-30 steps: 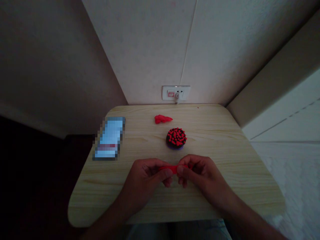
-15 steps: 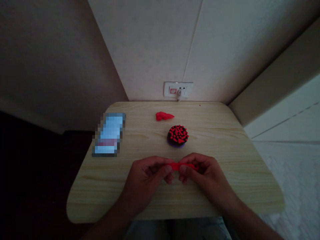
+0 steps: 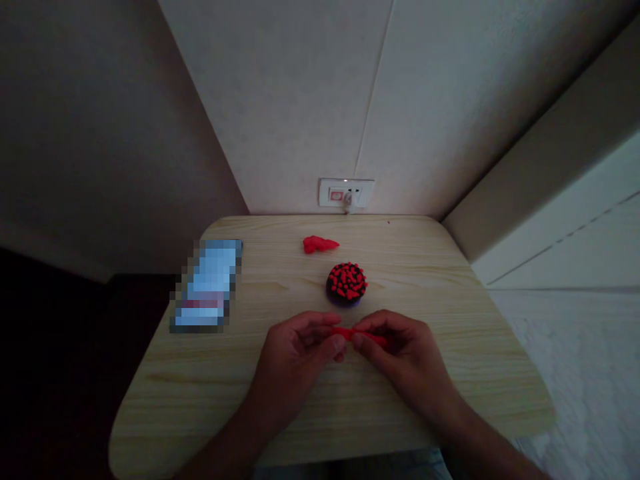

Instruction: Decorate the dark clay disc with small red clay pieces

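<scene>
Between my two hands is a strip of red modelling clay (image 3: 344,332). My left hand (image 3: 303,350) pinches its left end between thumb and fingers. My right hand (image 3: 400,343) grips the right part, with a bit of red showing past the thumb. Just beyond my hands sits a round dark cake-like piece (image 3: 347,283), its top covered with small red bits and a purple edge at its base. Farther back lies a loose lump of red clay (image 3: 320,245), thick at the left and pointed at the right.
A phone (image 3: 207,283), blurred by pixels, lies at the left side of the wooden table (image 3: 440,373). The table's back edge meets a wall with a socket (image 3: 346,193) and a plug in it. A pale cabinet stands to the right.
The view has shifted slightly. Both hands keep hold of the red clay strip, and their fingers have changed position a little on it. The dark piece and the loose lump stay on the table.
</scene>
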Demonstrator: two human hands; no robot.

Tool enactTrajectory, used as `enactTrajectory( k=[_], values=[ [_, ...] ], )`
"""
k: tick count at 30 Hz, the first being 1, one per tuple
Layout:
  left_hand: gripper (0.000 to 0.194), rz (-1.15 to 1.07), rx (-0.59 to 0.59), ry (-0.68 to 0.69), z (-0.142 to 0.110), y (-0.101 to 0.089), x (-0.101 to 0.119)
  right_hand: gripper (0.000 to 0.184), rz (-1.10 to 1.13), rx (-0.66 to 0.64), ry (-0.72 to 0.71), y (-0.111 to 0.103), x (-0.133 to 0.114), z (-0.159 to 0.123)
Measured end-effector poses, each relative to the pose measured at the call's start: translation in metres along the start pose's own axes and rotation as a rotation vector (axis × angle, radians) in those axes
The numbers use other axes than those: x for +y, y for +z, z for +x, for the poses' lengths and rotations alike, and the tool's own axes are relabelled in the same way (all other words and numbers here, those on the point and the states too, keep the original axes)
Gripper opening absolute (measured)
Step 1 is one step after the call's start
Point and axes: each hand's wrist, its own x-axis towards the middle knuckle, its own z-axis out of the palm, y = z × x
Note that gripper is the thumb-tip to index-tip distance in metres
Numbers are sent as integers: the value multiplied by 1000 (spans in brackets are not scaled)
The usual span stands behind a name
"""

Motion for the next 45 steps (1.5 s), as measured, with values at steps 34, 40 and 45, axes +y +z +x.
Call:
enactTrajectory(
  k=[34,40,45],
  values=[
    [7,158,-47,263,36,2,31,16,-62,-208,-116,-16,-51,56],
    [8,40,-82,236,36,6,27,25,100,-264,5,-14,-46,53],
    [2,-60,-115,206,33,4,21,25,150,-293,51,-10,-44,51]
  ],
)
